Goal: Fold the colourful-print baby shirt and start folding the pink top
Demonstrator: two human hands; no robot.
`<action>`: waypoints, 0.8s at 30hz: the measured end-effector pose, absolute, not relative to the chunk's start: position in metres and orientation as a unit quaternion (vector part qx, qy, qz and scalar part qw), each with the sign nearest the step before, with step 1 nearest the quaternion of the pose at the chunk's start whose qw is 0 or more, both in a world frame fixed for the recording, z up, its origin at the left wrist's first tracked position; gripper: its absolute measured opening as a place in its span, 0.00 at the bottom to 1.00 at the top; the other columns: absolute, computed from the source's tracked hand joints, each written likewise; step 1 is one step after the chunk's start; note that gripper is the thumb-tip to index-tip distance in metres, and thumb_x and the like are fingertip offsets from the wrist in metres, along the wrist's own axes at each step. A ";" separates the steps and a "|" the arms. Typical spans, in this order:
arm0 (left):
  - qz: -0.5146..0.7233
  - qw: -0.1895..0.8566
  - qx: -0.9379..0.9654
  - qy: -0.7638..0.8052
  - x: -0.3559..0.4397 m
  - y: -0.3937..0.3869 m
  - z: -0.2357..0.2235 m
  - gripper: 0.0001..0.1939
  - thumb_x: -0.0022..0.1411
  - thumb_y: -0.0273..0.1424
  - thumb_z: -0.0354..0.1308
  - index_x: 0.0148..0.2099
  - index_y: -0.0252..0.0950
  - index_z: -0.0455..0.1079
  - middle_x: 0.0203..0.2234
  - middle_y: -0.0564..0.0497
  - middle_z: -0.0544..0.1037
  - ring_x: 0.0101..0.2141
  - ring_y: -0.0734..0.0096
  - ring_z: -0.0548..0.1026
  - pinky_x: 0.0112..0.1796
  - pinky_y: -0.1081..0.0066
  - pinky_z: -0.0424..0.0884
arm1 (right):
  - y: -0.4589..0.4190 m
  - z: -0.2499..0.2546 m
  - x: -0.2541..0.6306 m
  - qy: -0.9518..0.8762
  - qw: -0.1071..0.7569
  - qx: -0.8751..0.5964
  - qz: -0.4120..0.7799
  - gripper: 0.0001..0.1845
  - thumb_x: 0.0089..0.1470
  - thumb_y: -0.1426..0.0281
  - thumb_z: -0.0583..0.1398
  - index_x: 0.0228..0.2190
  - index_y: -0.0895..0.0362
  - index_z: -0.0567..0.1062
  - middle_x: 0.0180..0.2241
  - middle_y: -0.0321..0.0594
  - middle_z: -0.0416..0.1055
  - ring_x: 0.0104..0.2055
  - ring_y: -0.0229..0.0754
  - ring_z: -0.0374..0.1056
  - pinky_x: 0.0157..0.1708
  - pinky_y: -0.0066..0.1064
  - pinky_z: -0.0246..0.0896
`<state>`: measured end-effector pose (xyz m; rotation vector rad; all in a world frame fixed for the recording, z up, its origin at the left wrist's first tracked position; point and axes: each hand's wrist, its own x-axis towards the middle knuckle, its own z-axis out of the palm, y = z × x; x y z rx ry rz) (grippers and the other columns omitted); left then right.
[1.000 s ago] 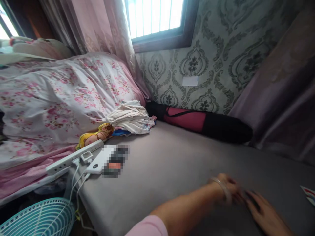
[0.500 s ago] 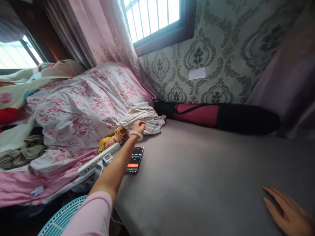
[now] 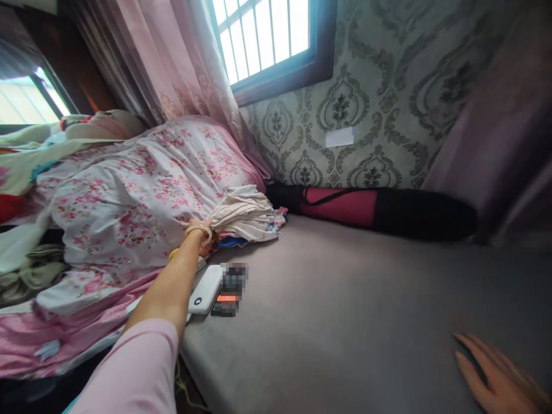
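Observation:
My left arm, in a pink sleeve with a bangle at the wrist, stretches out to a stack of folded white cloth (image 3: 245,213). My left hand (image 3: 200,225) is at the stack's left edge, against the floral quilt (image 3: 129,195); its fingers are hidden. My right hand (image 3: 495,374) lies flat on the grey mattress (image 3: 345,299) at the lower right, fingers stretched out, holding nothing.
A white power bank (image 3: 206,289) and a phone (image 3: 228,287) lie side by side just right of my left forearm. A black and red roll bag (image 3: 366,207) lies along the patterned wall. Pink curtains (image 3: 181,57) hang beside the window.
My left hand went from the lower right across to the folded cloth, then shifted slightly left along its edge. My right hand stayed flat on the mattress.

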<state>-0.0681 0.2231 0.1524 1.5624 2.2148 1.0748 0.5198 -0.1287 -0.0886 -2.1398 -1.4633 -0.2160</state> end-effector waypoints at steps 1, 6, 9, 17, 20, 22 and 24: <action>0.369 0.135 0.519 0.759 -0.068 0.225 0.152 0.19 0.64 0.35 0.56 0.52 0.27 0.65 0.47 0.46 0.70 0.45 0.56 0.71 0.43 0.57 0.70 | -0.130 -0.083 0.515 -0.549 0.261 -0.789 -0.093 0.32 0.50 0.54 0.47 0.58 0.40 0.57 0.50 0.50 0.68 0.57 0.60 0.59 0.54 0.54 0.54; 0.444 0.171 0.507 0.718 -0.047 0.240 0.168 0.15 0.62 0.35 0.56 0.46 0.28 0.69 0.41 0.47 0.74 0.40 0.61 0.73 0.39 0.63 0.72 | -0.131 -0.061 0.500 -0.548 0.221 -0.799 -0.113 0.30 0.52 0.57 0.44 0.47 0.58 0.72 0.49 0.53 0.70 0.53 0.61 0.63 0.52 0.53 0.57; 0.515 0.159 0.538 0.648 -0.017 0.247 0.196 0.10 0.58 0.32 0.57 0.40 0.30 0.70 0.30 0.52 0.75 0.31 0.70 0.73 0.32 0.74 0.69 | -0.131 -0.056 0.496 -0.558 0.206 -0.792 -0.134 0.31 0.53 0.58 0.43 0.46 0.62 0.73 0.49 0.53 0.70 0.53 0.59 0.64 0.51 0.51 0.58; 0.675 0.219 0.625 0.325 0.078 0.189 0.280 0.12 0.49 0.35 0.63 0.33 0.35 0.67 0.21 0.56 0.71 0.25 0.75 0.70 0.26 0.78 0.64 | -0.126 -0.049 0.501 -0.555 0.248 -0.790 -0.083 0.29 0.51 0.58 0.45 0.43 0.60 0.74 0.49 0.53 0.70 0.53 0.57 0.64 0.52 0.50 0.59; 0.651 0.257 0.663 0.267 0.107 0.150 0.286 0.10 0.51 0.34 0.63 0.32 0.36 0.65 0.18 0.57 0.69 0.21 0.77 0.68 0.23 0.79 0.62 | -0.122 -0.028 0.500 -0.527 0.303 -0.794 0.019 0.24 0.43 0.57 0.51 0.37 0.56 0.76 0.42 0.52 0.74 0.47 0.57 0.69 0.47 0.49 0.64; 0.617 0.275 0.694 0.250 0.126 0.125 0.279 0.08 0.53 0.32 0.61 0.33 0.36 0.66 0.16 0.58 0.66 0.19 0.78 0.66 0.22 0.79 0.60 | -0.122 -0.004 0.486 -0.496 0.358 -0.788 0.068 0.23 0.42 0.56 0.53 0.36 0.54 0.76 0.36 0.52 0.76 0.42 0.57 0.71 0.42 0.49 0.67; 0.593 0.275 0.717 0.240 0.142 0.099 0.265 0.06 0.54 0.30 0.61 0.33 0.36 0.67 0.14 0.60 0.63 0.18 0.79 0.64 0.21 0.79 0.58 | -0.126 0.025 0.460 -0.496 0.448 -0.740 0.076 0.22 0.44 0.56 0.55 0.37 0.55 0.75 0.41 0.51 0.75 0.45 0.55 0.71 0.46 0.47 0.65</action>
